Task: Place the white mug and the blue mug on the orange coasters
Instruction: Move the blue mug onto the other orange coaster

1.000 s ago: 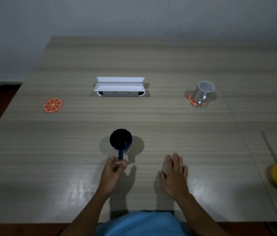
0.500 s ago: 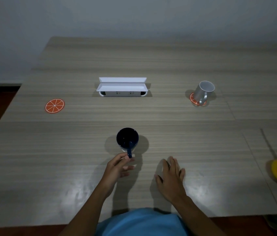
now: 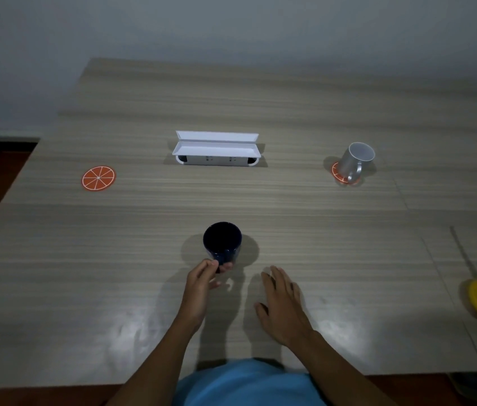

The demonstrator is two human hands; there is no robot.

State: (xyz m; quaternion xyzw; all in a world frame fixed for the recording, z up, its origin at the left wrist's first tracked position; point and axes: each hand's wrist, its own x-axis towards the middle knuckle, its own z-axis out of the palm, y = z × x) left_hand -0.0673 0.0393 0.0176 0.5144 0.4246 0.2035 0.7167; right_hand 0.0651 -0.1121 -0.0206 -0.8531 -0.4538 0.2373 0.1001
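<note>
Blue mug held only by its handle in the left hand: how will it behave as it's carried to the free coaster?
The blue mug looks rigid and glazed, so probably slippery. The left hand pinches only the handle, so it may swing or tilt. Its flat base should sit steady on the bare orange coaster.

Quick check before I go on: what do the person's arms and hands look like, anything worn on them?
Both forearms are bare to the bottom of the frame: no sleeves in view. The left hand and right hand are bare too, with no gloves, rings, watch or wristband visible. The only clothing in view is a blue garment at the bottom edge.
</note>
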